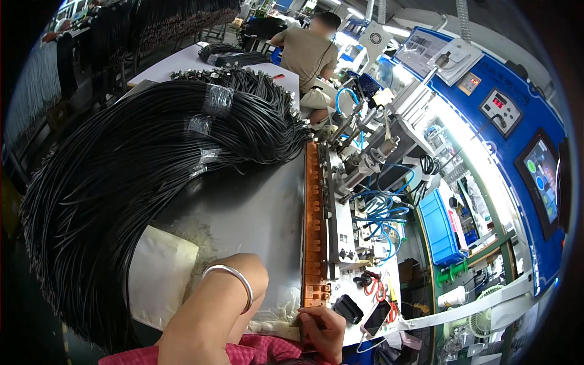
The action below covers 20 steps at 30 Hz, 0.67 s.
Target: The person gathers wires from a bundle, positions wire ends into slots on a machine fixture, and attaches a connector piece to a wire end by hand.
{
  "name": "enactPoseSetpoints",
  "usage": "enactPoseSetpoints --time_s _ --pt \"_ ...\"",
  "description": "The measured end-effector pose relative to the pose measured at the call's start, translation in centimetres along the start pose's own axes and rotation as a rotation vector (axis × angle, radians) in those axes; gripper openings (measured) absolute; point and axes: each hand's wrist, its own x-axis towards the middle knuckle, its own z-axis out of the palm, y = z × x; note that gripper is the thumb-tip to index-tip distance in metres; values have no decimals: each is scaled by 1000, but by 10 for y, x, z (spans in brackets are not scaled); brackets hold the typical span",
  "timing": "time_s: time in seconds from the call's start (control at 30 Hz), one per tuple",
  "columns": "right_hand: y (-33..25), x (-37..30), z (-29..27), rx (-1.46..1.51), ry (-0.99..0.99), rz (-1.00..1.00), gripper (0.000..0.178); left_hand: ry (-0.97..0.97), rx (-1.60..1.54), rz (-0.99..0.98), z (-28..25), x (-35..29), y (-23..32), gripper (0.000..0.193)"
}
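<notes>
My right hand [323,331] is at the near end of a long orange-brown slotted bar [312,225]. Its fingers are curled, with thumb and fingertips close together by the bar's end; whatever they hold is too small or hidden to name. My left hand [254,283], with a silver bangle [234,272] at the wrist, is bent downward over the metal tabletop [255,207]. The forearm and wrist hide its fingers. A large bundle of black cables [121,158], tied with clear plastic wrap [218,100], arches over the left side of the table.
Right of the bar stands a machine with metal cylinders [365,167] and blue air tubes [380,213]. A phone [376,317], a black case [348,309] and red-handled tools [380,289] lie nearby. Beyond are a blue bin [439,228], a control screen [540,176] and a seated person [307,55].
</notes>
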Motion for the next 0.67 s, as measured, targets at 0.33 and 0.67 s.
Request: enactPoseSetpoints --time_s 0.33,0.67 --pt "0 18 4 -251 -131 -230 16 21 11 8 6 0 -10 8" --pt "-2 22 -13 -97 -151 -322 22 -281 -232 40 18 7 -95 42"
